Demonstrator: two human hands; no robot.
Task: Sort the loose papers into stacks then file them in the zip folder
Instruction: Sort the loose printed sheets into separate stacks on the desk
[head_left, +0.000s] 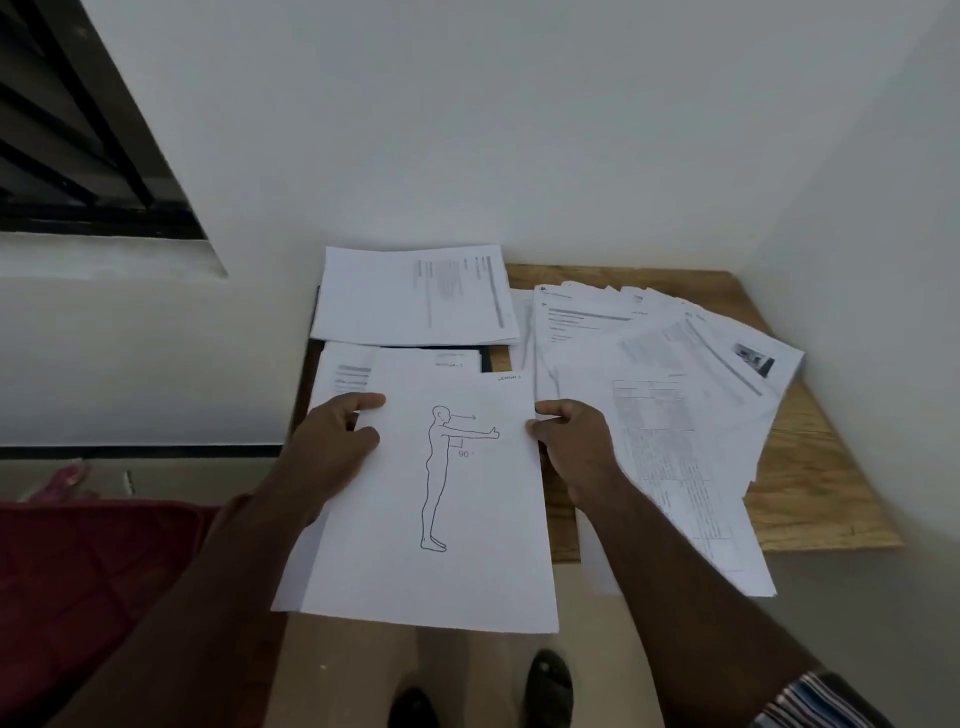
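Observation:
I hold a white sheet with a line drawing of a standing figure (441, 519) above the table's near left edge. My left hand (332, 447) grips its left edge, thumb on top. My right hand (576, 447) grips its right edge. Another sheet lies just under it on the left. A neat stack of printed papers (410, 296) sits at the back left, and a second stack (348, 371) lies nearer, both on a dark zip folder (485, 358) of which only edges show. A fanned pile of loose papers (670, 395) covers the table's right half.
The small wooden table (815, 493) stands in a corner between white walls. A red cushion or seat (88, 582) lies at the left, below a barred window (78, 130). My shoes (548, 686) show on the floor under the held sheet.

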